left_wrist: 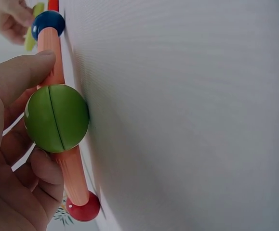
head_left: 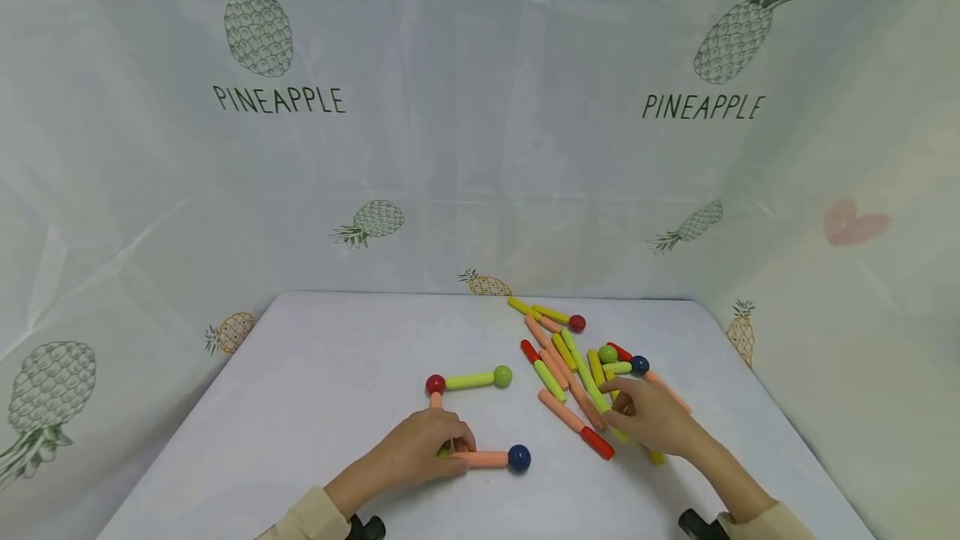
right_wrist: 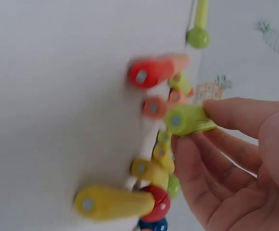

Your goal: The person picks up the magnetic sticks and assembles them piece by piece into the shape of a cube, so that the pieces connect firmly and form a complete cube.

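Note:
My left hand (head_left: 423,448) grips a joined shape of magnetic sticks and balls at its near left corner. In the left wrist view, the thumb lies on an orange stick (left_wrist: 51,41) beside a green ball (left_wrist: 56,118), and curled fingers are behind. That stick ends in a dark blue ball (head_left: 519,458). Another orange stick (left_wrist: 74,178) links the green ball to a red ball (head_left: 436,385), from which a lime stick (head_left: 469,381) leads to a second green ball (head_left: 502,376). At the right-hand pile, my right hand (head_left: 656,417) pinches a lime stick (right_wrist: 192,119) between thumb and fingers.
Loose sticks in orange, yellow, lime and red lie around the right hand, including an orange stick (head_left: 560,410) touching a red stick (head_left: 597,442). Another red ball (head_left: 577,323) is at the back. A blue ball (head_left: 640,365) and green ball (head_left: 607,353) lie beyond the right hand.

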